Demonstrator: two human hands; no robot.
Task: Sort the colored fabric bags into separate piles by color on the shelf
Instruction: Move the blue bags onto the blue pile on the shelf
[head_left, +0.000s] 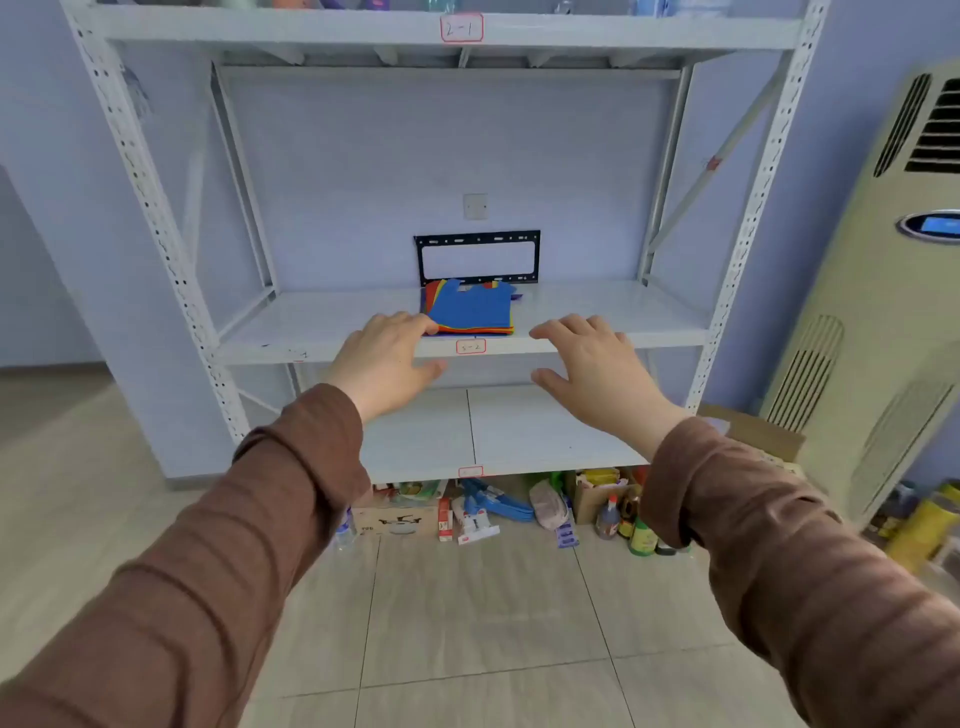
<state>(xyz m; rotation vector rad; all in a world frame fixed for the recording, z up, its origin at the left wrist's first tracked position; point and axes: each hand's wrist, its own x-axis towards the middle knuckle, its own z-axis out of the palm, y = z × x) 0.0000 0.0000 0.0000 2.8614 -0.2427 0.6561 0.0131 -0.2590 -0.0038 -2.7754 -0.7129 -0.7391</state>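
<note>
One stack of fabric bags lies in the middle of the white shelf, a blue bag on top and red, yellow and orange edges showing beneath it. My left hand reaches toward the stack's front left corner with fingers spread, its fingertips close to the blue bag. Whether they touch it is unclear. My right hand hovers at the shelf's front edge to the right of the stack, fingers spread, holding nothing.
A black metal bracket hangs on the wall behind the stack. The lower shelf board sits below. Bottles, boxes and packets crowd the floor under the rack. A standing air conditioner is at the right.
</note>
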